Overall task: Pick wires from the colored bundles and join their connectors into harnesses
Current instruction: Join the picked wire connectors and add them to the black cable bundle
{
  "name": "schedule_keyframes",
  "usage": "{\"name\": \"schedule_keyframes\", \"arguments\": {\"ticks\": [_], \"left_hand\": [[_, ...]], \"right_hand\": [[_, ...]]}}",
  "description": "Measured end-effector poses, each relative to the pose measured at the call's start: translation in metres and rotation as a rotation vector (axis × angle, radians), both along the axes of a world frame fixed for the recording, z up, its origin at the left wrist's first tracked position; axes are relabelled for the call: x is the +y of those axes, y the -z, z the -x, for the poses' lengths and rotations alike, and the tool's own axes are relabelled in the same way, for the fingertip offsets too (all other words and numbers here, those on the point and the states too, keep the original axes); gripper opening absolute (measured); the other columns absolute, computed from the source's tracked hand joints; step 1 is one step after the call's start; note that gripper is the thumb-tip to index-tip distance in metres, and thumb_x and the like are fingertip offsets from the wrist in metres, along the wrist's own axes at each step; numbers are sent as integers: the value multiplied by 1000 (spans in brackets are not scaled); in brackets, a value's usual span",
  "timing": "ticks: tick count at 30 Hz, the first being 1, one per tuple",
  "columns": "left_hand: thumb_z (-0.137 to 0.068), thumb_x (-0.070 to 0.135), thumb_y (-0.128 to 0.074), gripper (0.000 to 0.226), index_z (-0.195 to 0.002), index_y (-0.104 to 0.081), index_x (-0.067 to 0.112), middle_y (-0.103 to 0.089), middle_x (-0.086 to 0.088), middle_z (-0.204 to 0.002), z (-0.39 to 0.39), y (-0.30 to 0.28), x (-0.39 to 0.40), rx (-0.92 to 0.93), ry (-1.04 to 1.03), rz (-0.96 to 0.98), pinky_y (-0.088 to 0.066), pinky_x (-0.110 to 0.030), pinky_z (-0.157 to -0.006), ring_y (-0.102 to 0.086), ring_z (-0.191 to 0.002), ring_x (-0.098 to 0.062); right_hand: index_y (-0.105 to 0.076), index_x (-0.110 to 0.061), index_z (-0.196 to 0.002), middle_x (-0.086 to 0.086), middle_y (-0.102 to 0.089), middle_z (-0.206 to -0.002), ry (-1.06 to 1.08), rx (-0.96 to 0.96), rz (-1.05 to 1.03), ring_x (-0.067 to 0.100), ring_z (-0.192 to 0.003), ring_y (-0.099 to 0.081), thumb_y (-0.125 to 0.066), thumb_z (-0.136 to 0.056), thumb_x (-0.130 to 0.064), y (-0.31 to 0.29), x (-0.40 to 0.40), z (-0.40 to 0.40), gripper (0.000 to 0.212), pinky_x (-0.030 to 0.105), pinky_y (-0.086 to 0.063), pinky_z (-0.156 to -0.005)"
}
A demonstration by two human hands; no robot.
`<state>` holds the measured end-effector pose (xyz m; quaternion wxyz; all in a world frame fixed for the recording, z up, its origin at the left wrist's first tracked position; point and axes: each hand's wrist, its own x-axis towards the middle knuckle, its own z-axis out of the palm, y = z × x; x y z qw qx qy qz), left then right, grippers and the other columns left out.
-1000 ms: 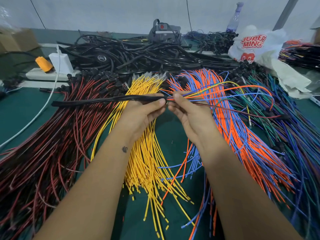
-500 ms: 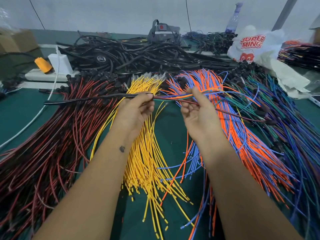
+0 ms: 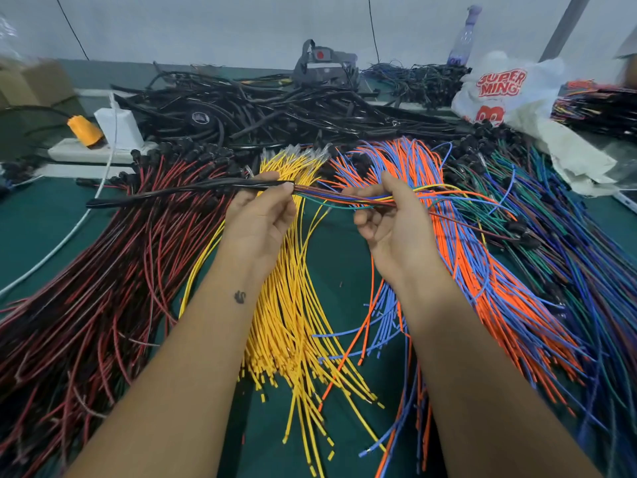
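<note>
Our left hand [image 3: 256, 219] pinching the black sleeve [image 3: 179, 194] at its mouth, our right hand [image 3: 389, 222] with fingers curled around the mixed wires [image 3: 331, 198] leaving it, held above our yellow bundle [image 3: 293, 305] on the green mat [image 3: 41, 229]

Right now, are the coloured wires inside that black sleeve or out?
Partly in: the coloured wires emerge from the black sleeve at the left hand.

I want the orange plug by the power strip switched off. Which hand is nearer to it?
Left. The left hand holds the black sleeve near the table's middle, right of the orange plug. The right hand is farther right, gripping loose wires.
</note>
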<state>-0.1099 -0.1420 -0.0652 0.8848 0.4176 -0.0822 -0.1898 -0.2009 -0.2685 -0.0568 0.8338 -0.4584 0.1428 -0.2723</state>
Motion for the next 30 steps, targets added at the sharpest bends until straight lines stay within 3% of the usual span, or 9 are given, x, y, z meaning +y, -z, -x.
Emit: {"name": "schedule_keyframes", "arguments": {"ticks": [4,12,19,23,26,30], "left_hand": [[-86,-5,-61,21,-89,-61,17,-65,4,-66,-2,1,1,2,-17,44,-51,-16,-62,-61,-61,-7],[-86,-3,-61,22,-83,-59,18,-65,5,-66,-3,2,0,-33,-5,28,-52,-18,-63,-61,-64,-9],[-88,0,-59,19,-80,-61,18,-63,5,-69,-2,3,-1,-120,148,-22,-52,-19,-62,-61,-65,-8],[-85,-1,-59,17,-81,-65,15,-64,3,-67,0,3,-1,-162,197,-41,-54,-19,-62,-63,-64,-9],[-84,0,-58,23,-74,-72,15,-63,0,-65,2,3,0,-160,258,-60,-54,-19,-62,-62,-61,-9],[-75,14,-65,8,-82,-67,11,-63,1,-68,6,-1,0,-111,240,-63,-54,-19,-61,-60,-61,-10]], "right_hand": [[-63,-3,-78,4,-62,-53,52,54,60,10,-39,-55,-43,-103,-28,3,2,-3,40,17,-37,-35],[-61,-3,-81,1,-68,-65,54,-115,6,8,-54,-65,-53,-98,-14,2,2,-2,21,13,-50,-50],[-62,-3,-82,2,-67,-65,95,-169,-162,8,-56,-65,-52,-99,-18,3,-1,-3,25,13,-51,-54],[-62,-7,-82,2,-66,-69,89,-105,-82,10,-55,-65,-51,-99,-22,4,-1,-2,26,15,-49,-49],[-62,-9,-82,2,-65,-59,118,-2,3,12,-53,-67,-48,-101,-29,5,0,-1,31,16,-49,-46],[-61,-10,-84,2,-68,-60,121,52,52,16,-57,-70,-46,-101,-33,6,2,-1,33,19,-51,-47]]}}
